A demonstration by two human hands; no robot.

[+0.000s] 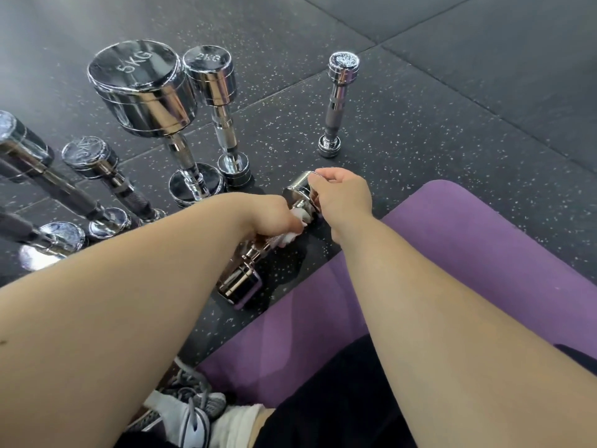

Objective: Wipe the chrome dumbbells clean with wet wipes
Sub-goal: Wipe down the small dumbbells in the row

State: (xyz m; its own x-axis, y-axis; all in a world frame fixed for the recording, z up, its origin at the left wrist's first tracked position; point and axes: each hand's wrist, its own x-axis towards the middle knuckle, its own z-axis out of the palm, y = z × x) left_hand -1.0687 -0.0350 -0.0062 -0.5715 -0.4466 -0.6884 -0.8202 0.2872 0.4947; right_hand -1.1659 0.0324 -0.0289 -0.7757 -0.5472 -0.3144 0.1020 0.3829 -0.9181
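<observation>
A small chrome dumbbell (240, 284) lies tilted on the black speckled floor in front of me. My left hand (268, 215) grips its handle through a white wet wipe (290, 236), whose crumpled edge sticks out under my fingers. My right hand (342, 195) grips the dumbbell's far head (298, 189) from the right side. The middle of the handle is hidden under my left hand.
Several chrome dumbbells stand upright behind: a 5 kg one (145, 92), a 2 kg one (216, 85), a thin one (339, 101) alone at the right, more at the left (93, 156). A purple mat (452, 237) lies right. My grey shoe (190, 405) sits near.
</observation>
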